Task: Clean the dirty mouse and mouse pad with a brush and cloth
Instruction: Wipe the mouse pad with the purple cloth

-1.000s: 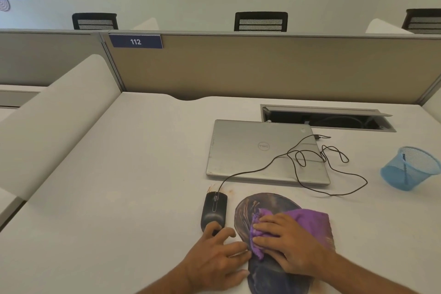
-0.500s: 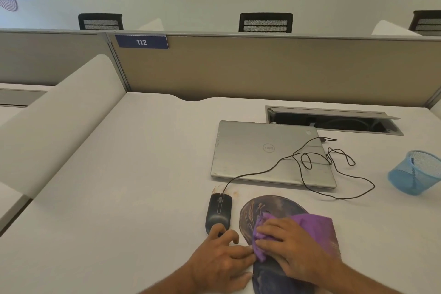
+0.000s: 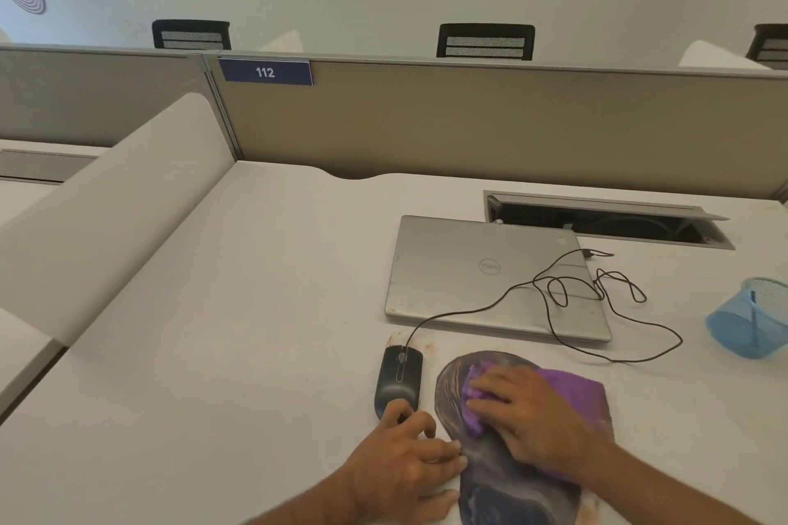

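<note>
From my remote seat I see a pale matte surface [image 3: 213,354] with a closed silver laptop [image 3: 490,277] at twelve o'clock from the mouse pad [image 3: 503,477], its flat metal lid carrying a round logo. A thin black cable [image 3: 597,311] runs from the mouse [image 3: 398,379], loops loosely over the laptop lid and trails onto the surface at about two o'clock, its plug end lying near the open cable tray [image 3: 609,222] recessed along the back edge. A blue mesh cup [image 3: 750,320] sits tilted at three o'clock, well apart from the pad. A beige fabric partition [image 3: 469,119] bearing a blue tag marked 112 closes off the back. The mouse is black, smooth and oval, lying just beside the pad at its ten o'clock, with brownish smudges on the surface around its front end. The pad is dark and rounded with a swirled print. A purple cloth [image 3: 571,392], soft and nubbly, lies bunched on the pad. My right hand [image 3: 528,422] lies palm down on the cloth, fingers curled into it, its grip gathering the fabric against the pad. My left hand [image 3: 405,469] rests flat at the pad's nine o'clock edge, fingers extended and holding nothing, its fingertips touching the pad's rim and the thumb reaching the mouse's rear.
</note>
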